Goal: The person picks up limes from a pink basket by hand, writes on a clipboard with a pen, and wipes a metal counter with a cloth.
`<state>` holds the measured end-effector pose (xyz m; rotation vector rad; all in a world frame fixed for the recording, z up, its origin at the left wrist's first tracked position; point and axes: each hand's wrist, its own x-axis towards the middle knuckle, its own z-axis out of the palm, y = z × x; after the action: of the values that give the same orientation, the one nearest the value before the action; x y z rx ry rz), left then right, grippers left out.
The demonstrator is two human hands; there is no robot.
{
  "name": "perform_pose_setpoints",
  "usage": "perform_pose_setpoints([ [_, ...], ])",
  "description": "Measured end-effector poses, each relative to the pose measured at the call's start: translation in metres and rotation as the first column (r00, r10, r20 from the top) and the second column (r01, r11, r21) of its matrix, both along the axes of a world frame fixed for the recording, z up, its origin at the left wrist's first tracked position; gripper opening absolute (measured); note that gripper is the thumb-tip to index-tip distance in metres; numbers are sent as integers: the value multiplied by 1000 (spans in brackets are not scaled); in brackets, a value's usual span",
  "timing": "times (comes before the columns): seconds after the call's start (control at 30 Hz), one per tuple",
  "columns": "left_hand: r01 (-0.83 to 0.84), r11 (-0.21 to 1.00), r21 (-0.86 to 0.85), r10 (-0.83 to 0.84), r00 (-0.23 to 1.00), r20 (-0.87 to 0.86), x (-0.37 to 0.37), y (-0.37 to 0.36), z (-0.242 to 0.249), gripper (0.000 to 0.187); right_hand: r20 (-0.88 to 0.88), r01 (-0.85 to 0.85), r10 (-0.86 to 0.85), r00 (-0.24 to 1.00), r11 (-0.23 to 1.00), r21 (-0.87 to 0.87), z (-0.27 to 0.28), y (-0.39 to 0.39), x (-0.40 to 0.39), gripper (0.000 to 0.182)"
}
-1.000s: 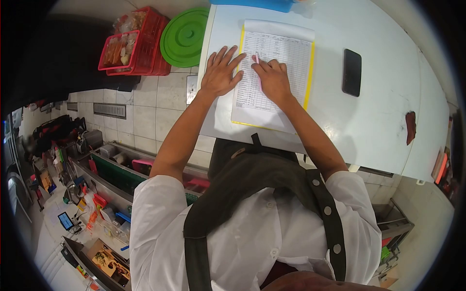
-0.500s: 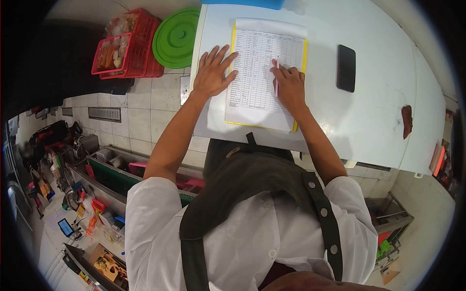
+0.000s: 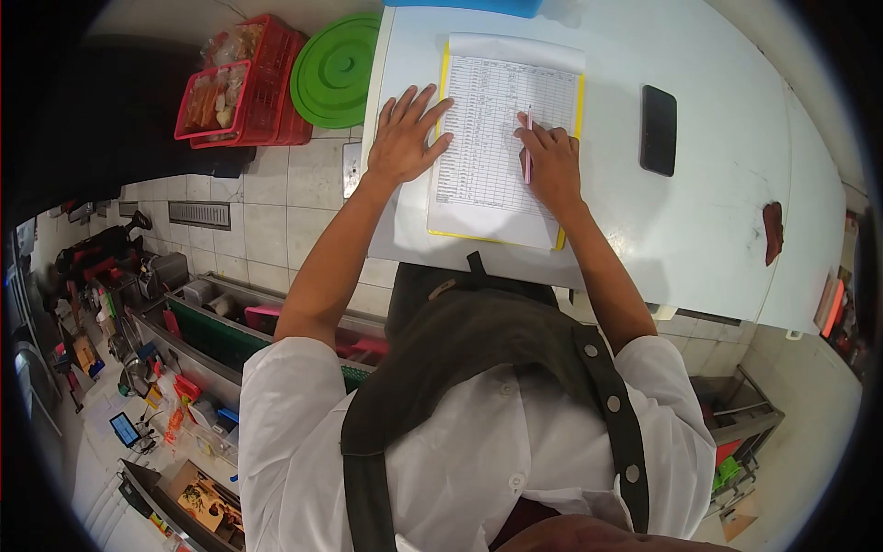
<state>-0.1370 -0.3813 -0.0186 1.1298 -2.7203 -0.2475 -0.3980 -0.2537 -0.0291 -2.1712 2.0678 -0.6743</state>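
Observation:
A printed table sheet (image 3: 497, 138) with many filled rows lies on a yellow clipboard (image 3: 580, 101) on the white table. My left hand (image 3: 405, 138) rests spread at the clipboard's left edge, thumb and index finger reaching onto the paper. In my right hand (image 3: 554, 166) is a slim pink-and-white pen (image 3: 529, 164), held upright in this view over the right part of the sheet. My right index finger stretches along the pen toward the middle columns.
A black phone (image 3: 658, 131) and a dark reddish-brown object (image 3: 772, 234) lie to the right on the white table (image 3: 708, 212). Behind is a blue container (image 3: 469, 7). Red crates (image 3: 276, 92) with bagged food and a green lid (image 3: 338, 78) stand at the left.
The pen in my right hand has tilted slightly, with the hand staying over the same part of the sheet. My left hand keeps its place.

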Motion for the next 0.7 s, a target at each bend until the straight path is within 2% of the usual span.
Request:
perform_pose_setpoints([
  [0.17, 3, 1000, 0, -3, 1000, -9, 0, 0, -1, 58, 108, 4, -12, 994, 997, 73, 9, -1, -2, 33],
  [0.2, 2, 1000, -1, -2, 1000, -9, 0, 0, -1, 58, 271, 16, -2, 963, 999, -52, 7, -4, -4, 30],
  [0.27, -5, 1000, 2, 5, 1000, -12, 0, 0, -1, 58, 559, 94, 83, 825, 955, -282, 3, -11, -13, 25],
  [0.33, -9, 1000, 5, 9, 1000, -17, -1, 0, -1, 58, 794, 197, -39, 606, 975, -103, 5, -15, -22, 21],
  [0.4, -9, 1000, 7, 10, 1000, -24, 0, 1, 1, 58, 928, 227, -161, 335, 970, 86, 10, -24, -26, 17],
  [0.5, -8, 1000, 11, 8, 999, -39, 1, 1, 0, 58, 873, 158, -270, 406, 962, 224, 23, -42, -25, 14],
  [0.6, -10, 1000, 20, 11, 999, -48, 1, 1, 1, 59, 832, 107, -244, 498, 969, 221, 7, -62, -30, 15],
  [0.7, -7, 1000, 18, 8, 998, -66, 1, 1, 2, 60, 901, 112, -226, 370, 974, 199, 1, -74, -27, 14],
])
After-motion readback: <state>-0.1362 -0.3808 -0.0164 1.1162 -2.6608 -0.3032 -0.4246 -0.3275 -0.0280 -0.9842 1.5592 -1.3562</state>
